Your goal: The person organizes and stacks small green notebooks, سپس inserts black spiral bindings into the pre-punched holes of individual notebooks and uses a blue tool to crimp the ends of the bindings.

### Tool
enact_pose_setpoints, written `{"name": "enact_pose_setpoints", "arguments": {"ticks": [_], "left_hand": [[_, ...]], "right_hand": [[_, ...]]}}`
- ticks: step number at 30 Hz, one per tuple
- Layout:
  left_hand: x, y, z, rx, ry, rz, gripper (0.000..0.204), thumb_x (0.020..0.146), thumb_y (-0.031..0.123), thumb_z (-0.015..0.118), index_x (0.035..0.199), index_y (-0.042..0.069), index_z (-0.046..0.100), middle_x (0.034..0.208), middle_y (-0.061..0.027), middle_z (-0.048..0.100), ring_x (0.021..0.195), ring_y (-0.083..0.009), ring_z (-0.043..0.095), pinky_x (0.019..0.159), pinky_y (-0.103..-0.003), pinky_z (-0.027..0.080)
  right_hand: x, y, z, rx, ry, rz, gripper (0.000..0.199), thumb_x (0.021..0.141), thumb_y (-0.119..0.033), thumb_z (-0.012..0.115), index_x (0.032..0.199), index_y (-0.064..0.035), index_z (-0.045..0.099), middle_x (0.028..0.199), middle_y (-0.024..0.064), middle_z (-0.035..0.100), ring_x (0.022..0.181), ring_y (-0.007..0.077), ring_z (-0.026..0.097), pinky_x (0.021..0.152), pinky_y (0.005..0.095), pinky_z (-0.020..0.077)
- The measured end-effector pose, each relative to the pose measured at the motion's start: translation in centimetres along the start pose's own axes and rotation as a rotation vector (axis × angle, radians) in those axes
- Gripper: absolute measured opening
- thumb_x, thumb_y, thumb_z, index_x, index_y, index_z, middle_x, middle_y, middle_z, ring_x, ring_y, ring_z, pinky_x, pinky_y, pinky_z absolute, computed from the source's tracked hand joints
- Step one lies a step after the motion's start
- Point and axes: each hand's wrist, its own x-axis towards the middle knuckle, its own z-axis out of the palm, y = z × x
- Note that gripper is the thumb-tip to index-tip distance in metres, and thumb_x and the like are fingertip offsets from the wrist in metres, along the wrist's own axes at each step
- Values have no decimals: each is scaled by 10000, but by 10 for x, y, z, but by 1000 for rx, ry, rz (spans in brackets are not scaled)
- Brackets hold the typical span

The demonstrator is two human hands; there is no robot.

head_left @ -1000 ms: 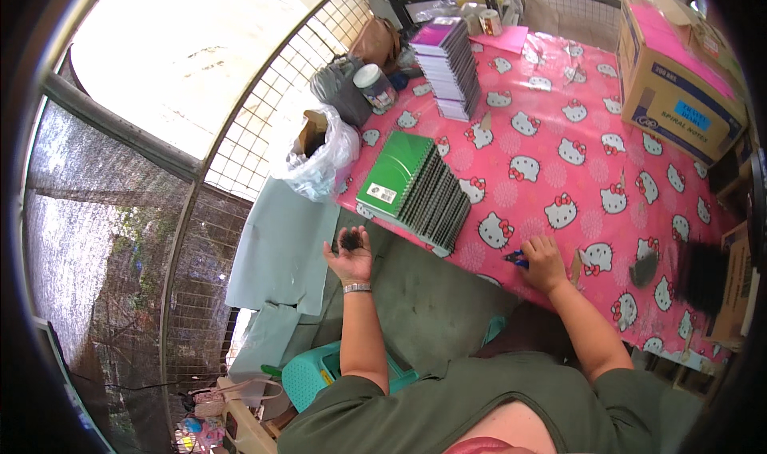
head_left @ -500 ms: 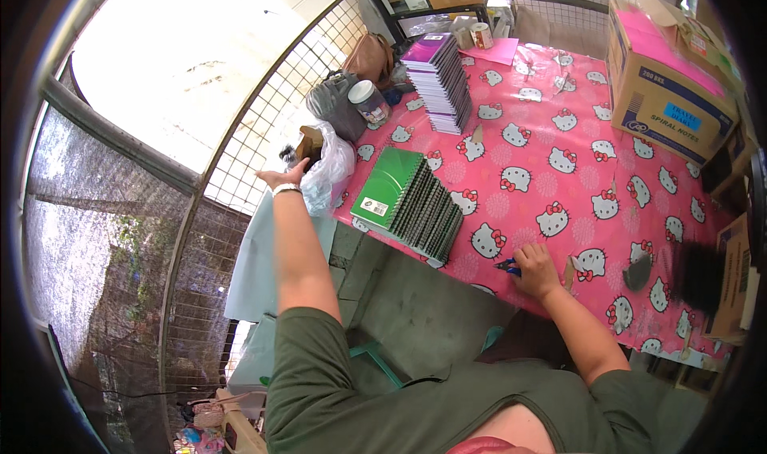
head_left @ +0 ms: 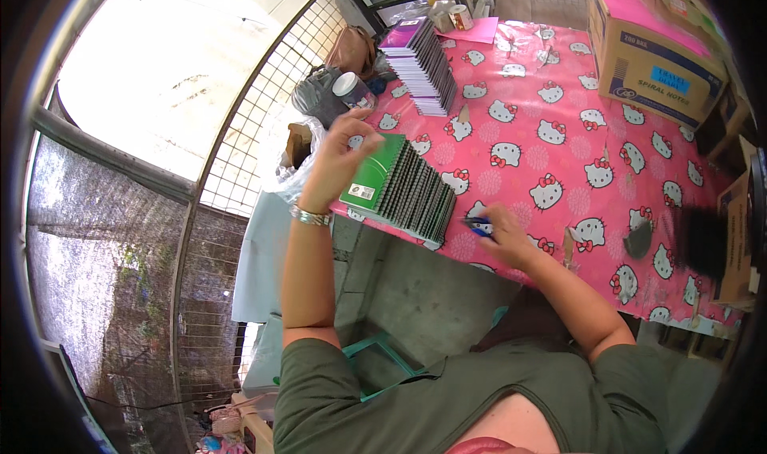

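My left hand [head_left: 345, 160] is over the top left corner of a stack of green spiral notebooks [head_left: 391, 166]. Its fingers are curved and slightly blurred, with a gap between thumb and fingertips and nothing visible in it. Whether it touches the top cover I cannot tell. To the right of the stack, my right hand [head_left: 506, 237] is closed around small blue-handled pliers [head_left: 481, 226], whose tip points left toward the notebooks. Farther back stands a taller stack of purple spiral notebooks [head_left: 419, 67].
A pink cat-patterned cloth covers the table [head_left: 511, 190]. Left of the notebooks are a white plastic bag [head_left: 292, 166], a lidded jar [head_left: 353, 91] and a grey bag [head_left: 317, 95]. Cardboard boxes [head_left: 651, 71] line the right side. A wire mesh fence [head_left: 264, 111] runs along the left.
My left hand has come from the plastic bag rightward to the green notebooks. My right hand, with the pliers, has lifted and moved left toward the stack. The view has shifted slightly.
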Motion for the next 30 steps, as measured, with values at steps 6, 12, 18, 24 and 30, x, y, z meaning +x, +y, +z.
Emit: {"name": "enact_pose_setpoints", "arguments": {"ticks": [6, 12, 18, 24, 30], "left_hand": [[-16, -10, 20, 235, -154, 9, 366, 735, 187, 844, 959, 72, 577, 1489, -174, 403, 1403, -314, 343, 1124, -404, 305], [-18, -11, 24, 110, -167, -41, 329, 756, 78, 795, 992, 70, 567, 1511, -146, 381, 1393, -268, 349, 1105, -366, 319], [-22, -12, 21, 59, -209, -48, 294, 812, 68, 742, 1043, 84, 560, 1527, -129, 369, 1452, -257, 268, 1152, -375, 228], [-20, 0, 23, 281, -264, -23, 443, 744, 43, 783, 1101, 104, 529, 1542, -131, 351, 1482, -285, 217, 1162, -386, 212], [-19, -11, 19, 253, -287, -16, 544, 666, 70, 760, 1148, 120, 512, 1552, -148, 327, 1488, -430, 160, 1183, -540, 148]], "right_hand": [[62, -102, -10, 218, -9, -319, 570, 745, -243, 795, 1256, -105, 583, 1208, 116, 602, 1164, 310, 543, 1009, 440, 385], [72, -113, -5, 224, -22, -377, 580, 746, -218, 788, 1280, -106, 589, 1226, 114, 596, 1175, 302, 530, 1024, 431, 374], [71, -125, -14, 568, -318, -56, 393, 908, -201, 649, 1265, -56, 571, 1059, 92, 655, 934, 209, 647, 837, 362, 497], [63, -123, -8, 524, -239, -53, 397, 906, -267, 655, 1240, -68, 572, 1112, 131, 631, 1014, 279, 622, 887, 404, 487], [68, -117, -14, 324, -197, -151, 412, 875, -284, 688, 1225, -85, 597, 1136, 143, 612, 1072, 296, 593, 892, 394, 465]]}}
